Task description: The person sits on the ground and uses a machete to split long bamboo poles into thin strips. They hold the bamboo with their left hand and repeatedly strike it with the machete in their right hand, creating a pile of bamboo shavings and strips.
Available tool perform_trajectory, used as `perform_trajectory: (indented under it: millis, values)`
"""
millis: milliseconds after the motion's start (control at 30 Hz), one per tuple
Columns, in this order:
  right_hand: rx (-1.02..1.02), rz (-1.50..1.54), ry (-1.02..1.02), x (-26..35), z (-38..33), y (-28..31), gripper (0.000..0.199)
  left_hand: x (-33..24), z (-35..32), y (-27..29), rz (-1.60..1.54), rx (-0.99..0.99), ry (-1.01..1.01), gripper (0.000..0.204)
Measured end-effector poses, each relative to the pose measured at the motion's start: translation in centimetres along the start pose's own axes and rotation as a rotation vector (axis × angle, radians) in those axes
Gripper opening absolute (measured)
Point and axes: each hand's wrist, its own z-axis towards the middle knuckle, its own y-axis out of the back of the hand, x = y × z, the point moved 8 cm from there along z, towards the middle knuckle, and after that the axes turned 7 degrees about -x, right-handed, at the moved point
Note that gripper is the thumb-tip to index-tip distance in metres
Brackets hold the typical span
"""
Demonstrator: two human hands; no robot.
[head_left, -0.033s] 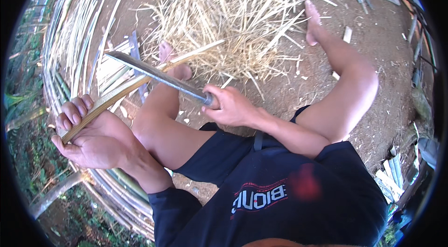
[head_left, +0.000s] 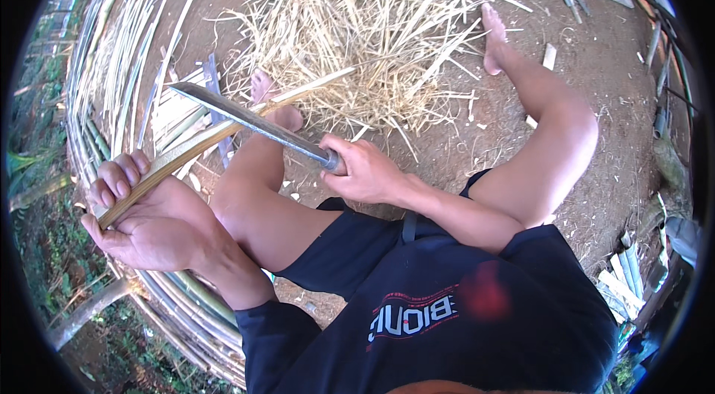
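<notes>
My left hand, palm turned up, has its fingers curled round the near end of a long split bamboo strip. The strip slants away to the upper right, over my left leg and foot, and its pale far end lies above the shavings. My right hand is closed round the handle of a machete. Its long, dark blade points to the upper left and crosses over the strip. Whether the edge touches the strip there, I cannot tell.
A large heap of pale bamboo shavings covers the ground between my bare feet. Many long bamboo strips lie at the left. Bundled poles curve along the lower left, beside plants. Cut bamboo pieces stand at the right.
</notes>
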Motion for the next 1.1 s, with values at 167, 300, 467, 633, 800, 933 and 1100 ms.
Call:
perform_trajectory:
  millis: [167, 300, 467, 633, 800, 933, 1100]
  values:
    - [0.035, -0.036, -0.039, 4.7, -0.6, 0.8, 0.022, -0.4, -2.1, -1.9, -0.017, 0.050, -0.013, 0.030]
    - [0.007, -0.062, -0.001, 5.0, -1.2, 0.6, 0.024, -1.2, -6.4, -1.5, 0.030, 0.029, -0.071, 0.032]
    - [0.027, -0.135, -0.095, 2.2, -2.2, -0.6, 0.014, -2.5, -8.0, 1.7, 0.078, -0.178, -0.121, 0.035]
    - [0.010, -0.125, -0.036, 2.1, -2.6, 0.0, 0.013, -2.9, -11.2, 0.8, 0.086, -0.042, -0.191, 0.032]
    - [0.047, -0.139, -0.001, 3.7, -3.8, -0.1, 0.011, -3.1, -11.8, 1.8, 0.116, -0.077, -0.188, 0.032]
    - [0.002, -0.139, 0.166, 4.1, -3.3, 0.0, 0.011, -3.0, -12.8, 1.4, 0.101, -0.049, -0.214, 0.032]
    - [-0.015, -0.181, -0.024, 1.3, -2.9, 0.5, 0.010, -3.1, -12.5, 1.9, 0.149, -0.033, -0.244, 0.032]
